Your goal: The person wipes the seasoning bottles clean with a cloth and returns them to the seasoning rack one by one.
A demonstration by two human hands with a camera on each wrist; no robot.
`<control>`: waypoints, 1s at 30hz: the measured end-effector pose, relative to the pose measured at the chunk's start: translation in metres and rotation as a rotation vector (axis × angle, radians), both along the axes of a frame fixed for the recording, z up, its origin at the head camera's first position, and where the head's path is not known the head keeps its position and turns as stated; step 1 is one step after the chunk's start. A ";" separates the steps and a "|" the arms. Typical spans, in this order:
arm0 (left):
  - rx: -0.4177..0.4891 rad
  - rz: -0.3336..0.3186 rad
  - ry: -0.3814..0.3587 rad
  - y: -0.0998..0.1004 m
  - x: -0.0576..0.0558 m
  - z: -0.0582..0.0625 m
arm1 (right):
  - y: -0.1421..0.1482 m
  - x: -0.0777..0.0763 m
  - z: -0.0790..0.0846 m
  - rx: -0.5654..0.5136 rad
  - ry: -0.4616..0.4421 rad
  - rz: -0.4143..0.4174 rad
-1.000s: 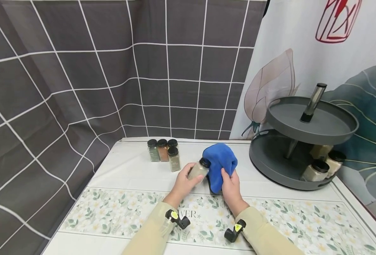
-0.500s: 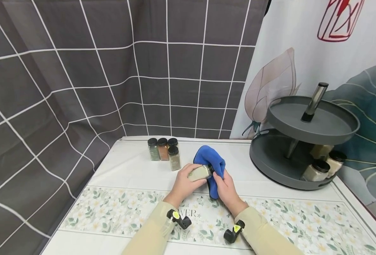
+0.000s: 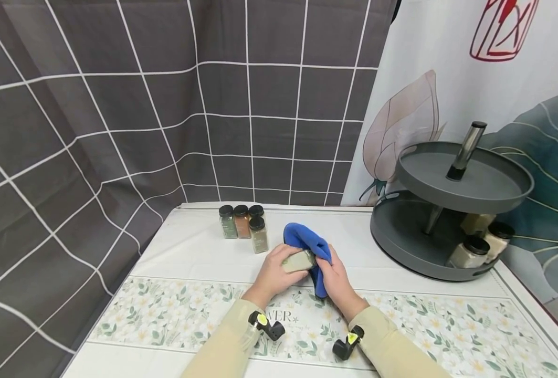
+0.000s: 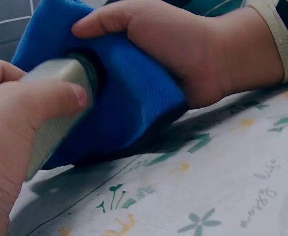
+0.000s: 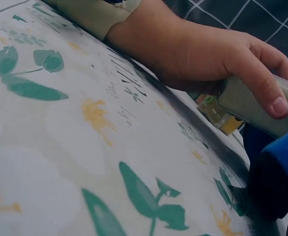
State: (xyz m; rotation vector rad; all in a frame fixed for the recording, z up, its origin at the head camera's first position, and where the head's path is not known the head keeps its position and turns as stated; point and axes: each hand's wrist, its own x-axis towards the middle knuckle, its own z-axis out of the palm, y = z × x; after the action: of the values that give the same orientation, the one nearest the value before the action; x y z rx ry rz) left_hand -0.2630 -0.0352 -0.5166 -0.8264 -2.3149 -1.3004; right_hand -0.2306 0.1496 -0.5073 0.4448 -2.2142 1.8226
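My left hand (image 3: pixel 270 275) grips a glass spice jar (image 3: pixel 299 261) with pale contents, tilted on its side above the table. In the left wrist view, the thumb presses along the flat side of the jar (image 4: pixel 58 115). A blue cloth (image 3: pixel 305 237) is folded about the jar's lid end, which it mostly hides. My right hand (image 3: pixel 335 277) holds this cloth from the other side, its thumb on the near face. The left wrist view has the dark lid (image 4: pixel 86 69) sunk into the cloth. Seen from the right wrist, the jar's base points away from the cloth.
Several black-lidded spice jars (image 3: pixel 242 224) stand grouped at the back, left of the hands. On the right stands a grey two-tier round rack (image 3: pixel 465 191), with jars (image 3: pixel 470 253) on its lower tier. A floral band (image 3: pixel 175 312) crosses the white tabletop.
The cloth has come left and down, and now wraps the jar's lid, which showed bare a second ago. The jar has tipped closer to level. Both hands have drawn together.
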 end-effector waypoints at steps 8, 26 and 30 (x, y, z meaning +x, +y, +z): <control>0.234 0.038 -0.365 0.007 0.002 0.002 | -0.005 0.003 0.002 -0.071 -0.091 0.049; 0.053 0.062 0.108 0.004 0.001 -0.002 | -0.005 0.000 0.005 -0.247 -0.177 0.105; 0.206 0.062 -0.208 0.008 0.004 0.001 | -0.008 0.001 0.004 -0.088 -0.076 0.064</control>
State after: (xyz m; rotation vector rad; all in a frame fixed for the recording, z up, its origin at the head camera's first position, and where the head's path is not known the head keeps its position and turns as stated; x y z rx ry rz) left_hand -0.2594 -0.0270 -0.5157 -0.5726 -2.2868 -1.6313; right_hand -0.2300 0.1411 -0.5036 0.4412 -2.1807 1.9930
